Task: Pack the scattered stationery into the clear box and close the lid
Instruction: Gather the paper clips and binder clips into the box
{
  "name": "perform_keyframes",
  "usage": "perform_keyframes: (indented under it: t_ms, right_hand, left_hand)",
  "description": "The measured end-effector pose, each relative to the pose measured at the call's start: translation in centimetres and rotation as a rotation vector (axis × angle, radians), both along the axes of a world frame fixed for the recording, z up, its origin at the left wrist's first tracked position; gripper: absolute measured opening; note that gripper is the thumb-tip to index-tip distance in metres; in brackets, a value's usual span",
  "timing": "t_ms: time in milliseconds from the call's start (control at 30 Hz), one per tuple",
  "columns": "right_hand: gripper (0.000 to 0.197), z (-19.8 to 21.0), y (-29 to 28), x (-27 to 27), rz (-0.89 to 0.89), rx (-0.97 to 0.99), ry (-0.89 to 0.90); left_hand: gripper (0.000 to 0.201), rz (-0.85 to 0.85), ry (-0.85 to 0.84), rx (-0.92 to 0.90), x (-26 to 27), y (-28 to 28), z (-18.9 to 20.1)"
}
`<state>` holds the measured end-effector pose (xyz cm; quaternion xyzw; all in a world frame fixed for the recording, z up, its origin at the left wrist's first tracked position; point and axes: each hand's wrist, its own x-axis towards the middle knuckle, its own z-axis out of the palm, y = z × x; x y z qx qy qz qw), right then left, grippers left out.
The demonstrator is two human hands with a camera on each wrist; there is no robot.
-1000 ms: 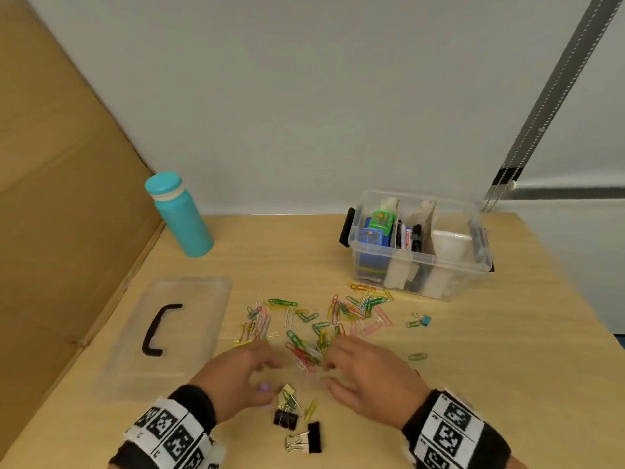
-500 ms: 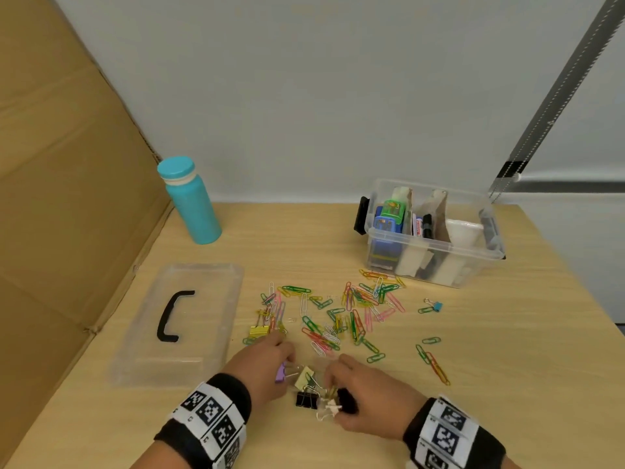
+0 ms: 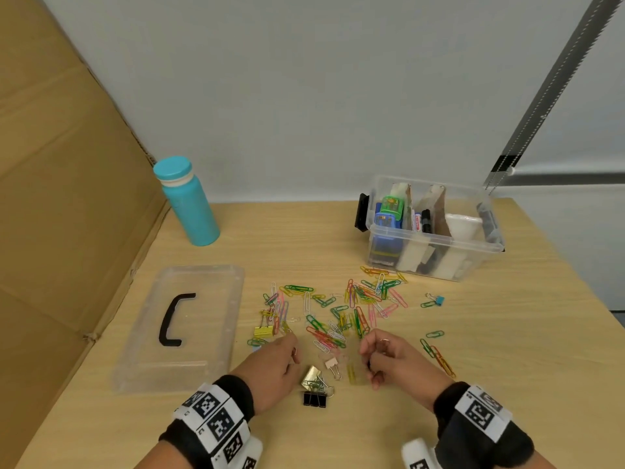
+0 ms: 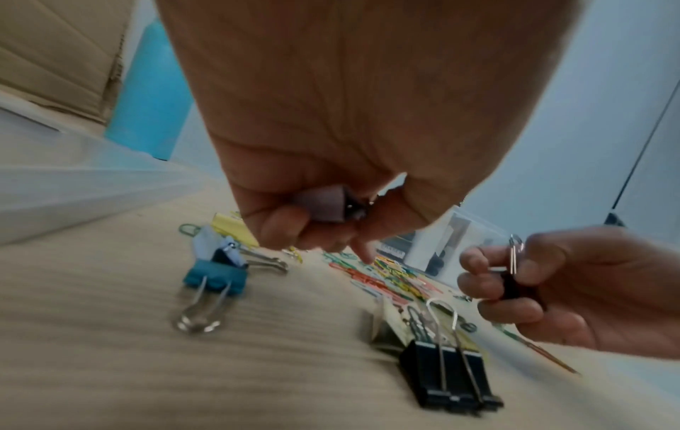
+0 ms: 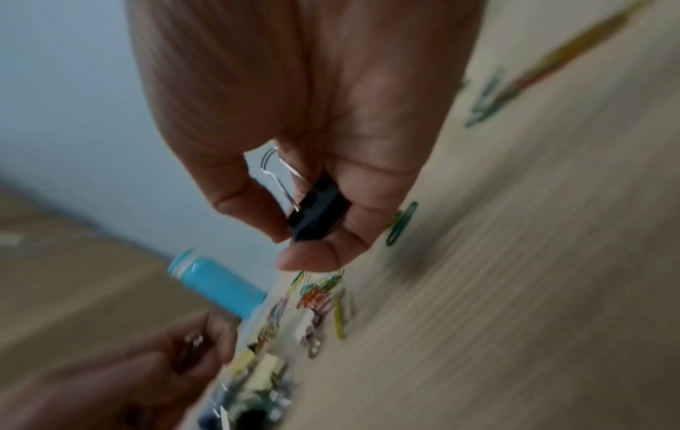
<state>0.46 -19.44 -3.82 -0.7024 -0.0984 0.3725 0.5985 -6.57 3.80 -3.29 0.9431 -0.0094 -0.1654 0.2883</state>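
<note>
The left hand (image 3: 274,370) hangs just above the table (image 3: 507,384), fingers curled round a mauve clip (image 4: 323,208) tucked into the palm; its wire end points toward the thumb side, though blur in the left wrist view makes its exact lie hard to read. The right hand (image 3: 399,363) is level with it and a little apart, thumb and fingers pinching a small black clip (image 5: 316,209). In the right wrist view that clip's body sits against the fingertips with its silver wire loops pointing back up into the palm.

Between the two hands, on the table, lie a pink clip (image 3: 333,365) with its wires pointing toward the person, a gold clip (image 3: 311,375) and, touching it on the near side, a big black clip (image 3: 314,398) whose long axis runs left to right. Just left of the left hand's fingers sits a teal clip (image 4: 215,277), wires toward the wrist camera, with a yellow clip (image 3: 263,331) a little beyond it.

Just beyond both sets of fingertips spreads the loose scatter of coloured paperclips (image 3: 338,309), lying at every angle; a small blue clip (image 3: 439,300) lies beyond the right hand.

The box (image 3: 436,247) stands open well beyond the right hand, long axis left to right, already holding stationery upright. Its lid (image 3: 216,333) lies flat just left of the left hand, long axis running away from the person, handle up. A teal bottle (image 3: 189,204) stands upright far beyond the lid.
</note>
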Motion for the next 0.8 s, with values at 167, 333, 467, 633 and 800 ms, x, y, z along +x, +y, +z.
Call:
perform_keyframes:
  t_ms: [167,333,467,633,800]
  right_hand:
    - [0.039,-0.6,1.9,-0.2,0.450,-0.482,-0.766]
    - [0.042,-1.6,3.5,0.0,0.605,-0.617,-0.968]
    - [0.034,-1.3,3.6,0.4,0.619,-0.618,-0.939]
    - [0.017,-0.9,2.7,0.5,0.621,-0.593,-0.922]
    - [0.010,1.9,0.1,1.4,0.425,-0.384,-0.687]
  left_hand:
    - [0.055,-0.140,0.091,0.054,-0.3,0.1,-0.4]
    - [0.048,-0.218,0.077,0.158,0.1,-0.7,-0.6]
    - [0.040,-0.200,0.079,0.232,0.2,-0.7,-0.5]
    - [0.039,-0.108,-0.030,0.260,1.1,-0.3,0.9]
    - [0.039,-0.038,-0.157,0.209,2.2,0.2,2.8]
